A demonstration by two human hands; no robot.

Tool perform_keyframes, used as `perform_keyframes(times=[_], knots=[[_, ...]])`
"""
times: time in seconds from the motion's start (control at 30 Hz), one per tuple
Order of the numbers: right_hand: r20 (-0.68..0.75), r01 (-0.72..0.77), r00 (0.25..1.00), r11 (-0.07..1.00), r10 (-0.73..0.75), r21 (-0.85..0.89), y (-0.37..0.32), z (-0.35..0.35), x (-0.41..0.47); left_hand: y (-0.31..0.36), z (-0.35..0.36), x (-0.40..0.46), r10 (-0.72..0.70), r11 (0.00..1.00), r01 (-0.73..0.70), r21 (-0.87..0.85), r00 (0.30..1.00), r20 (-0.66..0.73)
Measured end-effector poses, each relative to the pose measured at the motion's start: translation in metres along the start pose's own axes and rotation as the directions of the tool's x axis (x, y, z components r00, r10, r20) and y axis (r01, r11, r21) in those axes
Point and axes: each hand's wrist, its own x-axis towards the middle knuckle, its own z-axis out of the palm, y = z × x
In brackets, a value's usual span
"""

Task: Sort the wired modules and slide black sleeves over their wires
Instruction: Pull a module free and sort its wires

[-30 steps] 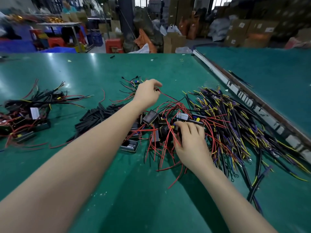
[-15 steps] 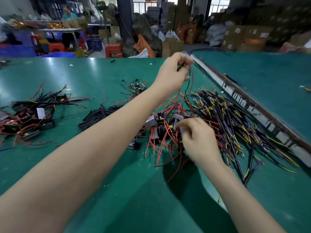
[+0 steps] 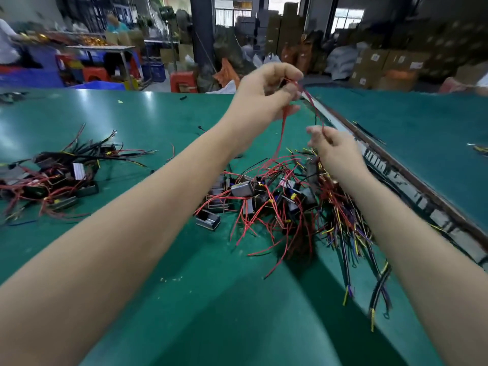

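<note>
1. Looking through the head view, we see the left hand (image 3: 266, 92) raised above the bench (image 3: 158, 120), its grip pinching red wires (image 3: 282, 133) that run down into the tangled pile of wired modules (image 3: 264, 196).
2. Our right hand (image 3: 331, 149) sits lower, fingers pinching a wire just above the pile.
3. We judge the step is freeing one module: lift steadily, and let the right hand hold neighbours down so nothing snags.
4. Sleeved modules (image 3: 52, 180) lie well apart at left.
5. Open bench lies near us; the metal rail (image 3: 412, 178) bounds the right.
</note>
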Motion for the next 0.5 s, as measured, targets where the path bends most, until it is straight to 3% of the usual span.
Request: perform_keyframes(times=[0.07,0.13,0.23,0.33,0.5], knots=[[-0.067,0.028,0.997,0.971,-0.045,-0.236,-0.005,-0.013,0.009,0.0,-0.011,0.0,-0.024,0.995,0.029,0.092,0.998,-0.059],[-0.023,0.045,0.998,0.931,-0.058,-0.362,-0.01,-0.027,0.017,-0.005,-0.024,-0.004,-0.079,0.974,0.088,0.208,0.996,-0.049],[0.134,0.094,0.989,0.959,-0.06,-0.267,-0.021,-0.045,0.018,-0.014,-0.045,-0.016,-0.235,0.96,0.232,0.158,0.972,-0.002],[0.144,0.22,0.971,0.941,-0.188,-0.257,-0.033,-0.054,0.015,-0.022,-0.058,-0.032,-0.293,0.952,0.291,0.093,0.956,0.008],[0.222,0.448,0.894,0.74,-0.39,-0.502,-0.051,-0.069,0.02,-0.03,-0.059,-0.053,-0.34,0.94,0.34,0.005,0.94,0.017]])
